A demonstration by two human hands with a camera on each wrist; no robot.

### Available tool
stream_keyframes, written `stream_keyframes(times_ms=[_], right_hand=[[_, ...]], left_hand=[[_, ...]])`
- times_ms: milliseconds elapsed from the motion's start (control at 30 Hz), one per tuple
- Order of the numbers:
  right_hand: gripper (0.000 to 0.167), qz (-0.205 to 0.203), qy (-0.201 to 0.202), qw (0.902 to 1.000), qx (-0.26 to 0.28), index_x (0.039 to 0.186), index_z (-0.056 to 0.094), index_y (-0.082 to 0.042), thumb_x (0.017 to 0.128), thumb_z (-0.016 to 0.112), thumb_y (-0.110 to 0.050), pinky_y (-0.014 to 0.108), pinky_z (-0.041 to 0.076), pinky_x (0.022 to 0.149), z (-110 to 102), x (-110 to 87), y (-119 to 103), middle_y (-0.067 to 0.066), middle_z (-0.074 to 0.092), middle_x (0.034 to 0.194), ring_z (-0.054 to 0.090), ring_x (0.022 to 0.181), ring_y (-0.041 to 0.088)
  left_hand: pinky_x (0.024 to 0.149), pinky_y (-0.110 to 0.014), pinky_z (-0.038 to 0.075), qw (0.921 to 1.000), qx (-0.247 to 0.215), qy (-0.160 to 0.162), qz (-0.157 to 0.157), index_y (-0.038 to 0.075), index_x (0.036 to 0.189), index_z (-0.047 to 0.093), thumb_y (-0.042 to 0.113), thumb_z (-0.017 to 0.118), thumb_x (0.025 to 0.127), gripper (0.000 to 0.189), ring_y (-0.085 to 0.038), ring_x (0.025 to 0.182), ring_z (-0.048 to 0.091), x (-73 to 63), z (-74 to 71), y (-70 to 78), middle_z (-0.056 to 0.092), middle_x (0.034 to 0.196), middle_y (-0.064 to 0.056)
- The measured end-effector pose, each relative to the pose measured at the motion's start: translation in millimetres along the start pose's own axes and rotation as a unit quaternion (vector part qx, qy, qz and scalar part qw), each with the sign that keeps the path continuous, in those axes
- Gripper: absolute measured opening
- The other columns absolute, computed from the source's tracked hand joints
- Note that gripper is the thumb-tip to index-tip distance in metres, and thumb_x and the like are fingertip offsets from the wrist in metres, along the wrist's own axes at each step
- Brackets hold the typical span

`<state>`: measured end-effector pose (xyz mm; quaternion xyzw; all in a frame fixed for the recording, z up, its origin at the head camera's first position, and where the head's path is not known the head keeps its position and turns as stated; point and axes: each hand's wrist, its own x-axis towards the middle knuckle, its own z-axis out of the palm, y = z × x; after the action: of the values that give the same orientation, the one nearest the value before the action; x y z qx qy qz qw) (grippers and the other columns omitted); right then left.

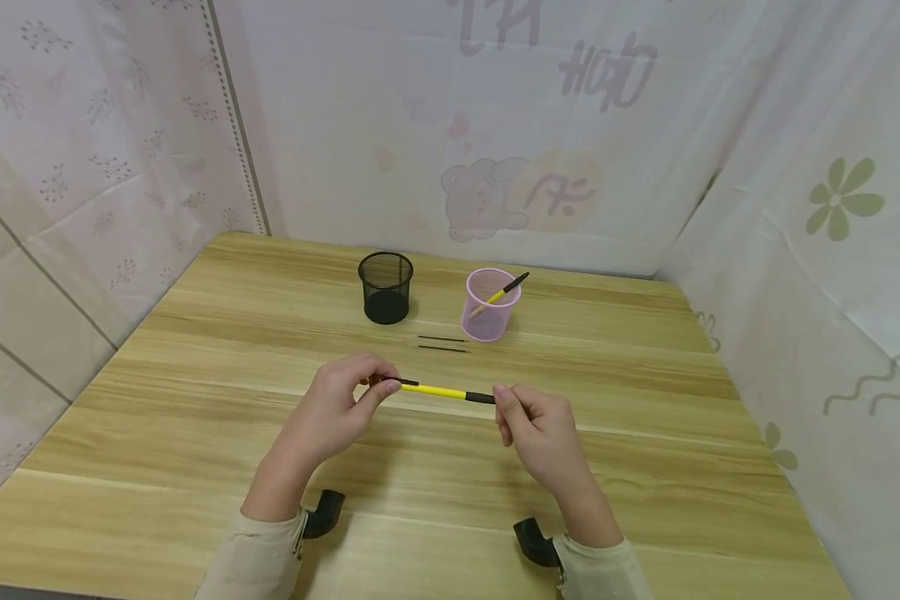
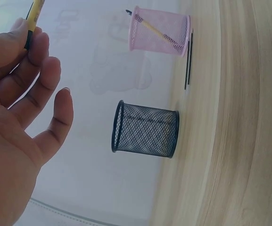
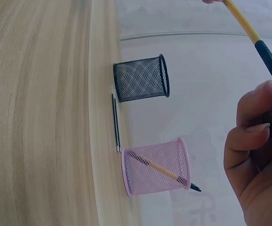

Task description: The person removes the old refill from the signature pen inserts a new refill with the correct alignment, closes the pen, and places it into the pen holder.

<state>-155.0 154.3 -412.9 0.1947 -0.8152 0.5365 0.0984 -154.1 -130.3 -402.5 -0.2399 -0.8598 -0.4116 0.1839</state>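
Note:
A yellow pen [image 1: 442,392] with black ends is stretched between both hands above the table, lying nearly level. My left hand [image 1: 348,400] pinches its clip end between thumb and forefinger. At the other end, the thumb and fingers of my right hand [image 1: 540,429] grip the black grip section; the tip is hidden in them. Beyond the hands, two thin black pen refills [image 1: 442,348] lie side by side on the wood. A pink mesh pen holder [image 1: 487,329] has another yellow and black pen [image 1: 497,296] leaning in it. Left of it stands a black mesh pen holder [image 1: 386,304].
The wood-grain table [image 1: 195,400] reaches back to a printed curtain [image 1: 345,125], with more curtain on both sides. A black curved piece [image 1: 325,512] sits at the left cuff, and a similar black piece [image 1: 534,542] at the right cuff.

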Motion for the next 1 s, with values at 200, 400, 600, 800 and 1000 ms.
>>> stream_keyframes(times_ms=[200, 400, 600, 800, 1000], right_hand=[[0.014, -0.017, -0.012, 0.9997, 0.014, 0.094, 0.076, -0.005, 0.104, 0.068, -0.008, 0.023, 0.048, 0.050, -1.1, -0.6, 2.6, 0.012, 0.071, 0.076, 0.060, 0.058, 0.015], [0.012, -0.046, -0.003, 0.9987, 0.023, 0.108, 0.077, -0.002, 0.096, 0.075, 0.001, 0.024, 0.060, 0.064, 0.1, -0.8, 2.7, 0.016, 0.078, 0.090, 0.065, 0.068, 0.007], [0.013, -0.075, 0.019, 0.9964, 0.035, 0.102, 0.077, 0.001, 0.092, 0.076, 0.009, 0.023, 0.060, 0.062, 1.9, -0.7, 3.2, 0.019, 0.076, 0.087, 0.066, 0.064, 0.008], [0.013, -0.079, 0.019, 0.9959, 0.041, 0.102, 0.077, 0.002, 0.092, 0.074, 0.010, 0.023, 0.059, 0.062, 3.2, -0.9, 1.4, 0.014, 0.075, 0.083, 0.065, 0.064, 0.007], [0.010, -0.117, 0.031, 0.9926, 0.010, 0.096, 0.075, 0.000, 0.092, 0.075, 0.009, 0.023, 0.056, 0.058, 6.2, 0.2, 0.9, 0.009, 0.071, 0.075, 0.062, 0.060, 0.009]], left_hand=[[0.076, -0.030, 0.056, 1.0000, 0.003, 0.004, 0.001, 0.006, 0.101, 0.075, 0.010, 0.075, 0.099, 0.005, -0.011, 0.085, 0.065, -1.1, 1.0, -0.6, 0.074, 0.093, 0.000], [0.074, -0.030, 0.054, 0.9995, 0.005, 0.010, -0.031, 0.009, 0.104, 0.075, 0.013, 0.075, 0.100, 0.005, -0.010, 0.085, 0.063, -1.1, 2.3, -0.8, 0.073, 0.093, 0.002], [0.079, -0.029, 0.051, 0.9968, -0.019, -0.011, -0.077, 0.017, 0.107, 0.078, 0.020, 0.077, 0.099, 0.009, -0.008, 0.085, 0.061, 0.3, 3.9, -0.1, 0.072, 0.090, 0.007], [0.072, -0.026, 0.049, 0.9935, -0.055, -0.034, -0.093, 0.016, 0.099, 0.076, 0.017, 0.075, 0.100, 0.002, -0.010, 0.079, 0.059, -1.1, 3.7, 1.2, 0.071, 0.086, 0.004], [0.069, -0.026, 0.048, 0.9947, -0.068, -0.044, -0.064, 0.011, 0.097, 0.067, 0.010, 0.071, 0.101, 0.006, -0.009, 0.078, 0.055, -2.1, 3.8, 5.4, 0.070, 0.088, 0.003]])
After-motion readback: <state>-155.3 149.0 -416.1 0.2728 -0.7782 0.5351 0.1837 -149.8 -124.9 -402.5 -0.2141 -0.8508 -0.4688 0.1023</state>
